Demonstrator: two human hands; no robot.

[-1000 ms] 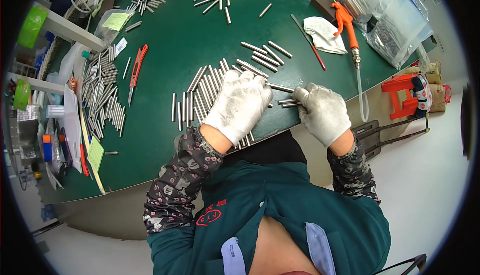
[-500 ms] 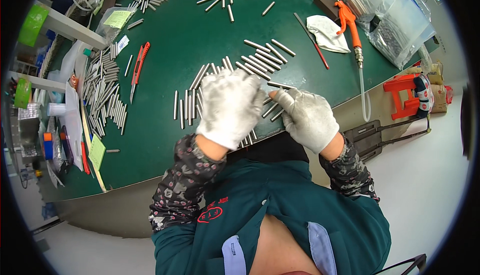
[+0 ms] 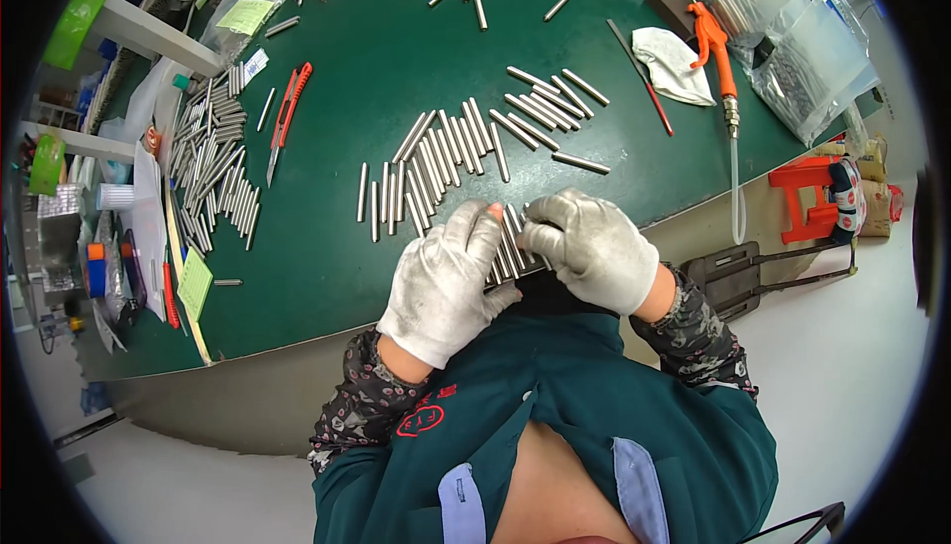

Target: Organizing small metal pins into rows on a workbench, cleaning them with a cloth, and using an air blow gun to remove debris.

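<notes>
Between my two gloved hands, at the table's near edge, stands a short row of slim steel pins [image 3: 507, 259] set side by side. My left hand [image 3: 436, 291], in a white glove with a bare fingertip, curls against the row's left side, its thumb at the near end and a finger at the far end. From the right, my right hand [image 3: 599, 252], gloved too, has its fingers bent and pressed together on the last pins. The gloves hide part of the row. Just beyond lies a fan of loose steel pins [image 3: 446, 153], with another group [image 3: 550, 103] to its right.
Left of the fan lies a red utility knife [image 3: 287, 118], beside a heap of pins [image 3: 213, 167]. At the right are a thin red-ended rod [image 3: 654, 98], a white cloth [image 3: 674, 66], an orange air gun [image 3: 715, 49] and clear bags [image 3: 807, 63]. More pins lie at the far edge.
My left hand has drawn back toward me and uncovered the fan of pins. My right hand has moved nearer the table edge, onto the short row. The whole view has shifted slightly.
</notes>
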